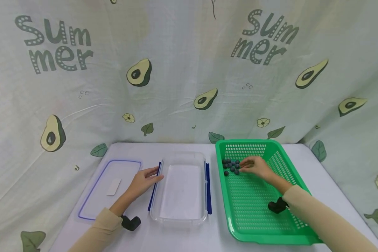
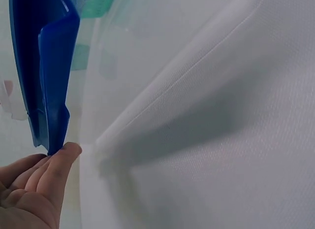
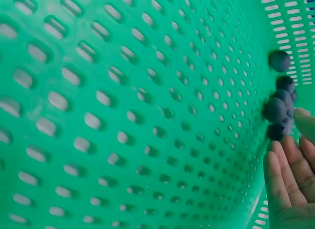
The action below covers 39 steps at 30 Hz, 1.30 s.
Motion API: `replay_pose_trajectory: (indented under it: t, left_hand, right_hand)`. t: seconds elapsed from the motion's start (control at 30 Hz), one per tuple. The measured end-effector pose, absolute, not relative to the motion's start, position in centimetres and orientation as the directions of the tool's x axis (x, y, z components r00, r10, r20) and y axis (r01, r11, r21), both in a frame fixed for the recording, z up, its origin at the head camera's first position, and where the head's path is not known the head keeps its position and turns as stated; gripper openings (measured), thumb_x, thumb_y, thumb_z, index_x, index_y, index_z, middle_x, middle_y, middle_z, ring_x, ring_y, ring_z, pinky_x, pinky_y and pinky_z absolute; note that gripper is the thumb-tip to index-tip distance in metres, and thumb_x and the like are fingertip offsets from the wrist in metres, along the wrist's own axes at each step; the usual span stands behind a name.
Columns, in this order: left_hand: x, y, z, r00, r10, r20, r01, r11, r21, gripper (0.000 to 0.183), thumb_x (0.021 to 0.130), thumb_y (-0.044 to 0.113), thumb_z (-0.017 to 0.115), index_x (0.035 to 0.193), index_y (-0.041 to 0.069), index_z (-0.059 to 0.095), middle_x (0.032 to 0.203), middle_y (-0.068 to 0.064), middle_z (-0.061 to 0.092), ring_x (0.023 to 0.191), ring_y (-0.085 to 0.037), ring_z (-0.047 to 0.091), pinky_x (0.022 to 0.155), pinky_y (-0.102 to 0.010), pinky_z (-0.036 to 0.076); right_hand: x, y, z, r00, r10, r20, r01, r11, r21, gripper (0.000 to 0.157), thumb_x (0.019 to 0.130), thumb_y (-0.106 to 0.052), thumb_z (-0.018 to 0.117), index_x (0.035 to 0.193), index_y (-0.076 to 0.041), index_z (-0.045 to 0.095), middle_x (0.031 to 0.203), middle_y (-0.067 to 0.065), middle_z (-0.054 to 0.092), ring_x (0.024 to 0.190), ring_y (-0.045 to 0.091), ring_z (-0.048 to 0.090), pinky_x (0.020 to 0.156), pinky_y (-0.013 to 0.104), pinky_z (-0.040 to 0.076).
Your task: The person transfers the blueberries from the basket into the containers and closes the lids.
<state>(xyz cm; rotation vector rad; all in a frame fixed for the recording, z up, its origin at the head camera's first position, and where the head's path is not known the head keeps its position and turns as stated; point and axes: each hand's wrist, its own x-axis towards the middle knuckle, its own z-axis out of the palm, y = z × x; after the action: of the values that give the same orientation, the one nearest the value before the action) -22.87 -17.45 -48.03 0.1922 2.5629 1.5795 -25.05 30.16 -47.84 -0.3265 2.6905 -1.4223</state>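
Berries [image 1: 232, 168] sit in green basket [image 1: 249, 206]; right hand [image 1: 254, 166] beside them, fingers extended, released. Left hand [image 1: 142, 181] pinches clear container [image 1: 177, 221] by its side.

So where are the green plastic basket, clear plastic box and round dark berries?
Green plastic basket [image 1: 249, 203]: head view, slotted floor.
Clear plastic box [image 1: 182, 189]: head view, floor.
Round dark berries [image 1: 232, 169]: head view, one berry's top.

Curtained workspace: avocado-print cloth [image 1: 176, 45] behind table [image 1: 132, 149]
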Motion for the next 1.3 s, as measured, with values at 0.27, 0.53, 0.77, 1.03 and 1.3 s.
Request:
replay_pose_trajectory:
  t: [0.27, 0.53, 0.77, 1.03, 1.3]
  left_hand:
    - [-23.2, -17.6, -48.6, -0.986, 0.146, -0.080, -0.010, 0.427, 0.904, 0.064, 0.088, 0.033, 0.077, 0.137, -0.002, 0.057, 0.133, -0.022, 0.060, 0.126, -0.034, 0.055, 0.100, -0.043, 0.048]
    - [-23.1, -17.7, -48.7, -0.984, 0.147, -0.100, -0.033, 0.401, 0.916, 0.063, 0.088, 0.031, 0.077, 0.137, -0.002, 0.057, 0.134, -0.022, 0.059, 0.127, -0.033, 0.054, 0.101, -0.044, 0.047]
    - [-23.1, -17.7, -48.8, -0.983, 0.153, -0.099, -0.032, 0.391, 0.920, 0.064, 0.089, 0.032, 0.077, 0.139, -0.001, 0.056, 0.135, -0.022, 0.058, 0.127, -0.033, 0.054, 0.101, -0.044, 0.047]
    - [-23.1, -17.7, -48.7, -0.984, 0.151, -0.095, -0.031, 0.381, 0.924, 0.063, 0.089, 0.031, 0.077, 0.138, -0.001, 0.056, 0.135, -0.022, 0.058, 0.127, -0.033, 0.054, 0.100, -0.044, 0.048]
    - [-22.9, -17.7, -48.7, -0.983, 0.161, -0.089, -0.021, 0.379, 0.925, 0.063, 0.090, 0.031, 0.076, 0.139, -0.003, 0.055, 0.136, -0.023, 0.057, 0.128, -0.035, 0.053, 0.101, -0.044, 0.047]
  right_hand:
    - [-25.1, 29.4, -48.5, -0.983, -0.175, 0.048, -0.138, 0.549, -0.824, 0.027, 0.084, -0.004, 0.080, 0.104, 0.011, 0.069, 0.096, 0.021, 0.072, 0.086, 0.030, 0.070, 0.072, 0.030, 0.059]
    - [-24.9, 28.7, -48.8, -0.982, -0.186, 0.040, -0.137, 0.546, -0.827, 0.028, 0.082, -0.003, 0.081, 0.103, 0.012, 0.068, 0.094, 0.020, 0.072, 0.082, 0.026, 0.071, 0.070, 0.028, 0.058]
    - [-25.0, 28.6, -49.5, -0.983, -0.176, 0.056, -0.142, 0.528, -0.837, 0.027, 0.081, 0.001, 0.080, 0.102, 0.013, 0.068, 0.093, 0.022, 0.071, 0.083, 0.032, 0.070, 0.069, 0.029, 0.059]
    - [-24.8, 28.5, -50.5, -0.988, -0.131, 0.077, -0.133, 0.502, -0.855, 0.028, 0.079, 0.001, 0.082, 0.102, 0.011, 0.068, 0.095, 0.021, 0.071, 0.083, 0.029, 0.069, 0.070, 0.028, 0.058]
    - [-24.8, 28.3, -51.0, -0.988, -0.117, 0.104, -0.150, 0.523, -0.839, 0.025, 0.078, 0.003, 0.082, 0.098, 0.011, 0.069, 0.089, 0.019, 0.071, 0.079, 0.027, 0.069, 0.067, 0.024, 0.058]
